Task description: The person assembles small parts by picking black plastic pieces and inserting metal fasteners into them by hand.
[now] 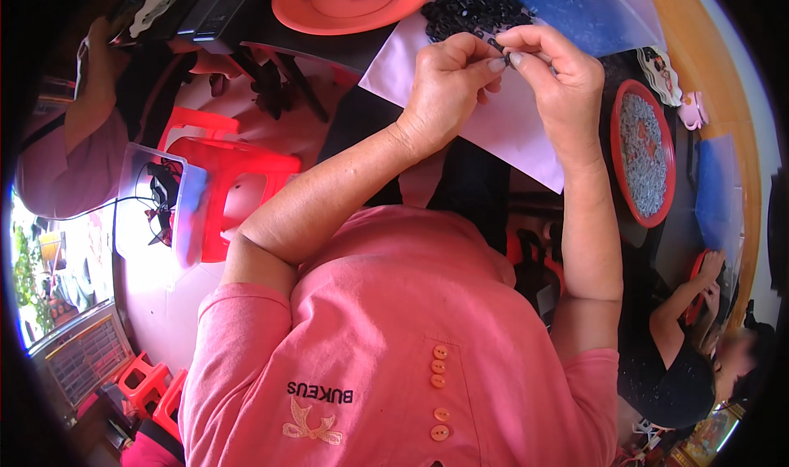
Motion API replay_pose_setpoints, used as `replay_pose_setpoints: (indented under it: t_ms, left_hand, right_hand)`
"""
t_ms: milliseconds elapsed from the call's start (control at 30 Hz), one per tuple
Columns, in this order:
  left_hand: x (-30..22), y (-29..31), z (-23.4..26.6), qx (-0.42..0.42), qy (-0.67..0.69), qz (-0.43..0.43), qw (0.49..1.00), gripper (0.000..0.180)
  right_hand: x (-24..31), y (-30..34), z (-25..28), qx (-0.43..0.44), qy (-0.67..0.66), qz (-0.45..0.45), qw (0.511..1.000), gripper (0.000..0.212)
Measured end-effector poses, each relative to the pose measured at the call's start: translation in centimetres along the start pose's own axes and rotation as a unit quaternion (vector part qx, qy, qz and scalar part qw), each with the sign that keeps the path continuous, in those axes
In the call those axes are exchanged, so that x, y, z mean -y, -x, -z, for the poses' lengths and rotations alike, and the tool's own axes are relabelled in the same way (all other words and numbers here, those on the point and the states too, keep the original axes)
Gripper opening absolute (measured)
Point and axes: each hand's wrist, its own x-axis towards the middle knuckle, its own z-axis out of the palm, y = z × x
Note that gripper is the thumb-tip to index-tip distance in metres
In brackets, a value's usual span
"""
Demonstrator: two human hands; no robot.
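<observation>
My left hand (448, 80) and my right hand (563, 72) meet above a pale pink sheet (526, 142). Both have thumb and fingers pinched on a small black part (507, 58), mostly hidden by the fingertips. Just beyond them lies a heap of small black parts (472, 8). To the heap's left stands an orange-red plate (353, 16) with several similar black pieces on it. A blue translucent sheet (575, 11) borders the heap on the right.
A red round tray (615, 150) of small clear pieces stands right of my forearm, near a pink cup (693, 111). Red stools (238, 167) and a clear plastic bin (156, 212) with black items are at left. One person sits at far right, another at upper left.
</observation>
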Motion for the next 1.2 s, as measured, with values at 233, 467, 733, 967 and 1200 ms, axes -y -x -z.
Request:
replay_pose_setpoints:
  t_ms: [233,467,733,967,1200]
  left_hand:
    - [0.2,0.1,-0.1,0.003,-0.013,-0.005,1.0,0.009]
    - [0.3,0.1,-0.2,-0.006,-0.022,-0.019,1.0,0.008]
    - [0.5,-0.1,-0.4,-0.016,-0.036,-0.037,0.999,0.006]
    - [-0.1,0.2,-0.8,-0.047,-0.082,-0.045,0.994,0.006]
    - [0.3,-0.1,-1.3,-0.084,-0.006,-0.051,0.995,0.005]
  right_hand:
    - [-0.1,-0.4,0.4,0.041,0.004,-0.036,0.999,0.024]
    - [-0.1,0.1,0.2,0.015,0.039,-0.003,0.999,0.023]
    - [-0.2,-0.2,-0.2,0.003,0.134,0.127,0.983,0.028]
    - [-0.3,0.2,-0.6,-0.005,0.092,0.027,0.995,0.032]
    - [-0.7,0.6,-1.7,-0.066,0.227,0.245,0.94,0.033]
